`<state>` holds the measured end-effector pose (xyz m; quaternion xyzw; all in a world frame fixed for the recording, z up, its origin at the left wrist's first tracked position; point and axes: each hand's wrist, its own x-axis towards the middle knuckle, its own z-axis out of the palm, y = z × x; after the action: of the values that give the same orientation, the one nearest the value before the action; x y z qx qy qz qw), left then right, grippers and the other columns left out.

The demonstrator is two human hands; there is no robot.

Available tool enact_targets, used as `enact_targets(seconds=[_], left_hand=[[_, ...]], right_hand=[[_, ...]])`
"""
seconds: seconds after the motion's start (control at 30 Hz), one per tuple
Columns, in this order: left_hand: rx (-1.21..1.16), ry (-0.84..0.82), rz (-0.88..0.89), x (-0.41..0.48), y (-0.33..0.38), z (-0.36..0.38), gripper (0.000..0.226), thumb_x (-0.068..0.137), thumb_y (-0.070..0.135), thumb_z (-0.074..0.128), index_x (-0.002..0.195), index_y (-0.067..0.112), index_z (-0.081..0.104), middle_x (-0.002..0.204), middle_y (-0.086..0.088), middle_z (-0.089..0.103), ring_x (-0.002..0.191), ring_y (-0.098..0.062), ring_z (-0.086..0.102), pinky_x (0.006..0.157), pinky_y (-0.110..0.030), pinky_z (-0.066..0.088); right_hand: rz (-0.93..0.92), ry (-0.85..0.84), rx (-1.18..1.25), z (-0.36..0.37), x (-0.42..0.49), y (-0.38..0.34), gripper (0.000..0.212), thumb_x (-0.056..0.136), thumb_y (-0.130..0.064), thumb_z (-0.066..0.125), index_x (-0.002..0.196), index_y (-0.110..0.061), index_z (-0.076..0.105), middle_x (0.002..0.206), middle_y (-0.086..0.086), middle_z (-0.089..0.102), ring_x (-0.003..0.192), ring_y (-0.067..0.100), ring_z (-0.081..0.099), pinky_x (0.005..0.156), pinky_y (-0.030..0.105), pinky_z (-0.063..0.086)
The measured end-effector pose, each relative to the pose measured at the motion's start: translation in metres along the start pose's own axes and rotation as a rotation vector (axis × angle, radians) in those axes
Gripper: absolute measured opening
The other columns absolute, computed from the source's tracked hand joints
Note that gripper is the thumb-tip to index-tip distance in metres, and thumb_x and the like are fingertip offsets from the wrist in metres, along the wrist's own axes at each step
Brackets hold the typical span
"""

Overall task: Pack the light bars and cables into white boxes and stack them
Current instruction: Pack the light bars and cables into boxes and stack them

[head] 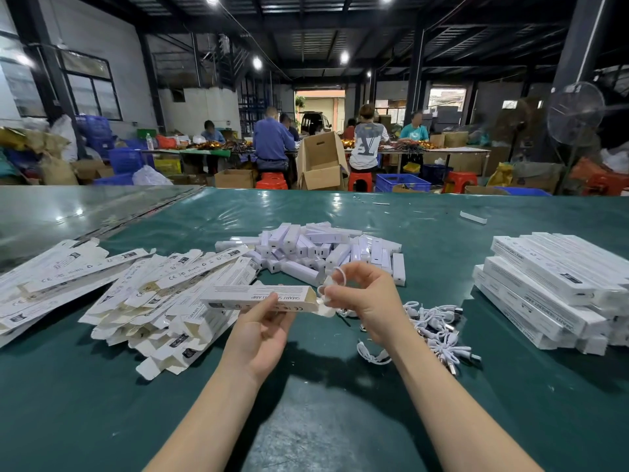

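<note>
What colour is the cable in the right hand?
White. The cable shows best in the head view, pinched by the right hand.

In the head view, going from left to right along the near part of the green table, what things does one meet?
Pile of flat boxes → white box held by the left hand → right hand pinching a cable → loose cables → stack of packed boxes.
</note>
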<state>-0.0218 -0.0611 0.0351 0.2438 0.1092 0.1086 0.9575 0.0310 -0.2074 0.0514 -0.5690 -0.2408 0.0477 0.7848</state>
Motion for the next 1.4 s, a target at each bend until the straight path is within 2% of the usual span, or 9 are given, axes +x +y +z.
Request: enact_targets(seconds=[0.17,0.3,0.53,0.73,0.87,0.97,1.1,1.17,1.4], left_hand=[[0.015,0.001,-0.010,-0.001,0.001,0.002,0.015,0.093,-0.001,0.046,0.082,0.001,0.056,0.066,-0.011,0.067,0.070,-0.021,0.065,0.061,-0.032,0.057],[0.046,-0.058,-0.011,-0.004,0.000,0.002,0.016,0.091,-0.003,0.045,0.081,0.001,0.057,0.068,-0.012,0.069,0.064,-0.021,0.070,0.069,-0.036,0.056],[0.098,-0.077,0.028,-0.001,0.003,-0.001,0.017,0.090,-0.005,0.044,0.088,0.004,0.058,0.074,-0.010,0.070,0.068,-0.020,0.070,0.073,-0.036,0.054],[0.110,-0.136,0.047,-0.001,-0.001,0.001,0.031,0.088,-0.011,0.041,0.110,0.009,0.052,0.098,-0.011,0.062,0.090,-0.027,0.060,0.068,-0.040,0.059],[0.067,-0.084,0.020,-0.003,-0.003,0.004,0.019,0.090,-0.009,0.041,0.086,0.002,0.056,0.070,-0.011,0.069,0.085,-0.026,0.059,0.063,-0.041,0.058],[0.011,-0.026,0.025,-0.004,-0.003,0.005,0.021,0.092,-0.008,0.040,0.080,0.000,0.056,0.059,-0.011,0.067,0.084,-0.027,0.058,0.062,-0.040,0.056],[0.016,-0.031,0.031,-0.005,-0.002,0.006,0.022,0.091,-0.009,0.040,0.081,0.002,0.057,0.062,-0.010,0.068,0.084,-0.026,0.059,0.067,-0.040,0.055],[0.042,-0.039,0.031,-0.005,-0.003,0.006,0.021,0.091,-0.009,0.040,0.083,0.001,0.057,0.065,-0.011,0.069,0.085,-0.027,0.059,0.069,-0.040,0.054],[0.040,0.004,0.061,-0.003,-0.001,0.005,0.018,0.091,-0.008,0.043,0.085,0.000,0.057,0.065,-0.011,0.068,0.083,-0.025,0.059,0.062,-0.034,0.057]], right_hand=[[0.089,-0.124,-0.099,-0.006,-0.003,-0.009,0.028,0.073,0.012,0.066,0.060,-0.013,0.070,0.057,0.004,0.067,0.048,0.013,0.062,0.045,0.018,0.049],[0.184,-0.148,-0.182,-0.006,-0.004,-0.009,0.021,0.072,0.012,0.067,0.063,-0.007,0.068,0.056,0.007,0.066,0.048,0.015,0.061,0.047,0.020,0.049],[0.162,0.086,-0.010,-0.002,0.001,-0.007,0.019,0.072,0.016,0.066,0.064,-0.002,0.064,0.058,0.000,0.067,0.052,0.010,0.064,0.051,0.017,0.052],[0.120,0.258,0.145,0.009,0.001,0.004,0.023,0.072,0.019,0.063,0.069,-0.005,0.062,0.061,-0.001,0.065,0.053,0.009,0.063,0.057,0.017,0.054],[-0.018,0.324,-0.037,0.018,-0.002,0.013,0.026,0.071,0.012,0.069,0.066,-0.012,0.061,0.062,-0.003,0.062,0.057,0.007,0.057,0.061,0.016,0.049],[-0.106,0.282,-0.217,0.024,-0.006,0.019,0.031,0.070,0.009,0.072,0.059,-0.017,0.060,0.051,-0.013,0.059,0.053,-0.001,0.053,0.058,0.011,0.042],[-0.123,0.274,-0.296,0.020,-0.007,0.021,0.029,0.070,0.004,0.074,0.060,-0.020,0.062,0.060,-0.008,0.060,0.061,0.007,0.054,0.065,0.019,0.043],[-0.112,0.226,-0.315,0.018,-0.008,0.019,0.028,0.071,0.004,0.073,0.061,-0.020,0.063,0.062,-0.007,0.061,0.059,0.003,0.055,0.064,0.016,0.044],[-0.058,0.133,-0.144,0.023,-0.007,0.016,0.021,0.085,0.001,0.060,0.069,-0.011,0.068,0.057,-0.007,0.063,0.057,0.000,0.057,0.066,0.017,0.054]])
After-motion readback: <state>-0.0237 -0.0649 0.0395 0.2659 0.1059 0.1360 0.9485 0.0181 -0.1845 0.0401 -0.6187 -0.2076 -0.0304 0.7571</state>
